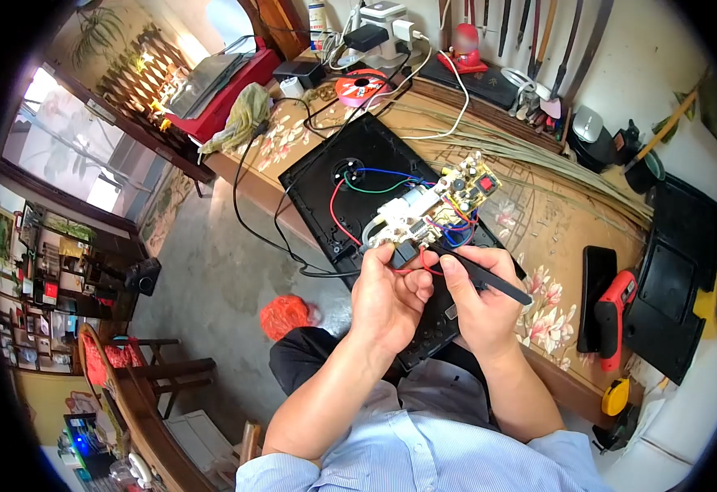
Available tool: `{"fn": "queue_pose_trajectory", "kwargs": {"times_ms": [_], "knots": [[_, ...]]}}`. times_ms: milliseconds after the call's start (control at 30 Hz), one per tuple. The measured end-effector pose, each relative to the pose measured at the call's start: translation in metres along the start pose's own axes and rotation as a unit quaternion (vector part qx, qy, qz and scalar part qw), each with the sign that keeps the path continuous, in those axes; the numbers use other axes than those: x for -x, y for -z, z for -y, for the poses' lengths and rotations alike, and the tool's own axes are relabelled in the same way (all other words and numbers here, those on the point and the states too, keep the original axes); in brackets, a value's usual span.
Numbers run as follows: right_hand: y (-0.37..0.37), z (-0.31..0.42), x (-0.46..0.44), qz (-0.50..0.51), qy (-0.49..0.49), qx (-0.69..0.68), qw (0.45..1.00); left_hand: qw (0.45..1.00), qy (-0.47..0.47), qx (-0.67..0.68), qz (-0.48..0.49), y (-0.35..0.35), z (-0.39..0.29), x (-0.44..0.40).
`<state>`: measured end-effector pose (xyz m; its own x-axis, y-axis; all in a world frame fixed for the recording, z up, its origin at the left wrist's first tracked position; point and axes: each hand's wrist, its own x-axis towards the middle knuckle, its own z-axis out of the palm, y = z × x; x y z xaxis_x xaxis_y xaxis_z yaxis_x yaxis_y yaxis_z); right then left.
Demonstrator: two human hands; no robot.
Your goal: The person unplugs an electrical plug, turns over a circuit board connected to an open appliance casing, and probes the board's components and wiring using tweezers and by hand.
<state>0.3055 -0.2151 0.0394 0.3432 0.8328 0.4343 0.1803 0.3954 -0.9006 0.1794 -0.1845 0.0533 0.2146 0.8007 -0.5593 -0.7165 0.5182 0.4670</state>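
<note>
My left hand (391, 299) grips the near left end of a circuit board (414, 209) between thumb and fingers. The board is tilted above a black plastic housing (317, 176) and carries several components, including a small red part at its far right end. Red, green and blue wires (391, 174) run from it to a round fitting in the housing. In my right hand (486, 303) is a pair of black tweezers (498, 283), pinched by thumb and fingers. Their tips point at the board's near edge by a black component; whether they touch it I cannot tell.
On the wooden table (572, 283), a red-and-black handheld tool (615, 316) lies beside a black case (596, 287). A yellow tape measure (615, 397) sits at the right edge. Behind the housing are an orange spool (360, 86), black cables and long thin strips (531, 143).
</note>
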Motion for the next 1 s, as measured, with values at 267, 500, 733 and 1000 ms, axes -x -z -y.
{"fn": "queue_pose_trajectory", "kwargs": {"times_ms": [267, 500, 733, 1000], "knots": [[-0.006, -0.006, 0.003, -0.013, 0.012, 0.002, 1.000, 0.999, 0.012, 0.033, 0.033, 0.007, 0.000, -0.005], [-0.008, -0.009, 0.005, -0.016, 0.001, 0.002, 1.000, 0.999, 0.009, 0.033, 0.041, 0.008, 0.001, -0.003], [-0.004, 0.002, 0.002, 0.002, 0.007, 0.050, 0.999, 0.999, -0.003, 0.009, 0.032, 0.003, 0.001, -0.001], [-0.005, -0.006, 0.004, -0.006, -0.014, -0.002, 1.000, 1.000, -0.006, -0.020, 0.021, 0.003, 0.002, -0.001]]}}
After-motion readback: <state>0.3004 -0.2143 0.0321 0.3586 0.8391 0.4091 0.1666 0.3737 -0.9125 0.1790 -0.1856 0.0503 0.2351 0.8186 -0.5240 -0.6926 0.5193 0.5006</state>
